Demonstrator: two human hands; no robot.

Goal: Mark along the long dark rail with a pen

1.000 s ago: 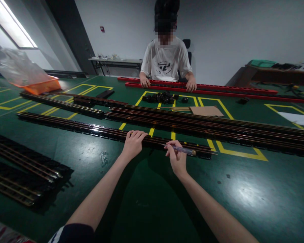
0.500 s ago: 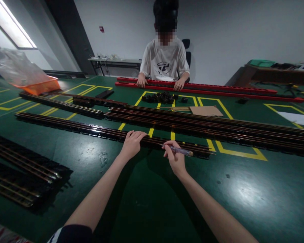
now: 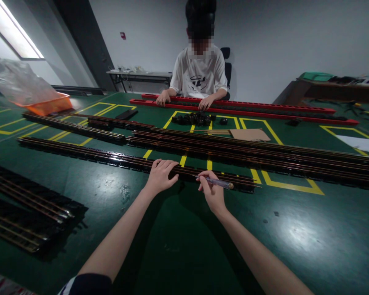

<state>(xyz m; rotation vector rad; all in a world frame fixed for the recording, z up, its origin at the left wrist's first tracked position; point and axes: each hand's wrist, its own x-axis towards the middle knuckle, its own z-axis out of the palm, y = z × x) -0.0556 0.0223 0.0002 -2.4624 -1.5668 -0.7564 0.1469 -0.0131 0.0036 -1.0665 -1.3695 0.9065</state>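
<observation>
A long black strip with copper-coloured rods [image 3: 89,153] lies across the green table in front of me. My left hand [image 3: 160,175] rests on the strip near its middle, fingers laid over the top and thumb stretched out to the side. Further right, my right hand [image 3: 212,192] is closed around the clear, purplish handle of a screwdriver [image 3: 221,183]. The handle's butt end points right, and its thin tip reaches left to the strip. Whether the tip touches a screw or a rod is too small to tell.
Several more black strips with rods [image 3: 233,151] lie behind, and others [image 3: 24,200] at the left. Across the table a co-worker [image 3: 199,73] has both hands on red rails [image 3: 264,108]. Small black parts [image 3: 193,119], cardboard [image 3: 250,135] and an orange bin [image 3: 51,105] are also there.
My left thumb has swung out away from the strip. My right hand and the screwdriver look unmoved. The co-worker's hands and the nearer red rail have shifted left.
</observation>
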